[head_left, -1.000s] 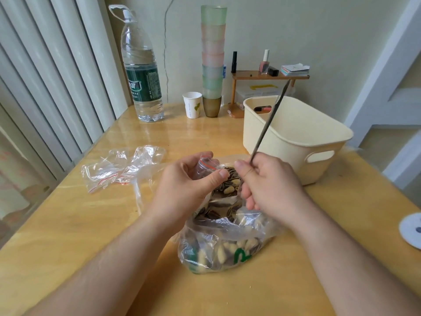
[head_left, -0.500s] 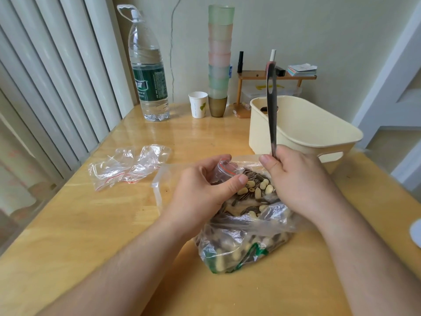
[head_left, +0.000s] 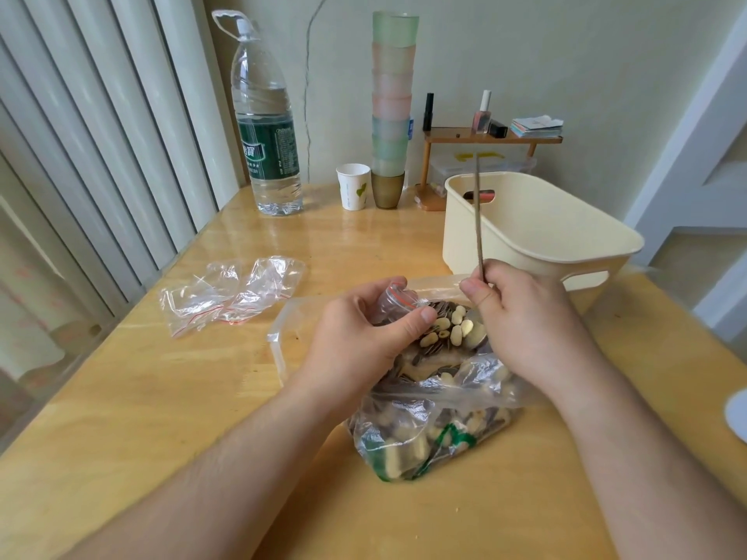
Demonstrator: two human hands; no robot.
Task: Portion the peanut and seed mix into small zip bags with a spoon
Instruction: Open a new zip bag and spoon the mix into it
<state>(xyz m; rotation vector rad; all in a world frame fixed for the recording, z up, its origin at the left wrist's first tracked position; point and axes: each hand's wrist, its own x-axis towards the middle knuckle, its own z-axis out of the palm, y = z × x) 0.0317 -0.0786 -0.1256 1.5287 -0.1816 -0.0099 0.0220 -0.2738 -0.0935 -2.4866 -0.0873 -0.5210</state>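
Gripping noted both sides: small zip bag (head_left: 394, 303) pinched by left hand (head_left: 364, 337); spoon (head_left: 480, 220) held upright by right hand (head_left: 521, 321) over mix bag (head_left: 428, 422).

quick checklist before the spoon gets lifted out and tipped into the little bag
1. Right hand grips the thin metal spoon handle: ok.
2. Spoon bowl sits down in the peanut and seed mix: ok; how full it is: cannot tell.
3. Left hand holds the small clear zip bag with red seal line beside the spoon: ok.
4. Small bag's mouth open wide enough: cannot tell, fingers cover it.
5. Large clear plastic bag of mix lies open on the yellow wooden table: ok.
6. Spare empty clear zip bags lie at the left: ok.
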